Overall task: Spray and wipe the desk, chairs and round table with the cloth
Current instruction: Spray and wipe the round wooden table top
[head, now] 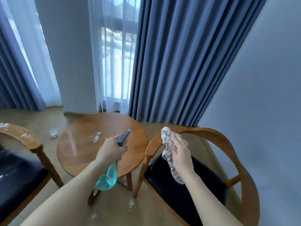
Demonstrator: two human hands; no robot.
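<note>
A round wooden table (84, 144) stands in the middle, with white spray foam (96, 137) on its top. My left hand (110, 149) grips a teal spray bottle (108, 176) by its grey trigger head, nozzle aimed over the table. My right hand (180, 154) holds a grey-white cloth (169, 158) against the curved wooden backrest of the right chair (216, 136). That chair has a dark seat (177, 185). A second wooden chair (24, 137) with a dark seat stands at the left, its armrest looking wet.
A small clear glass (53, 133) sits on the floor behind the table. Blue curtains (179, 62) and sheer white ones hang at the back, and a white wall (260, 95) closes in on the right. White droplets (131, 203) spot the wooden floor.
</note>
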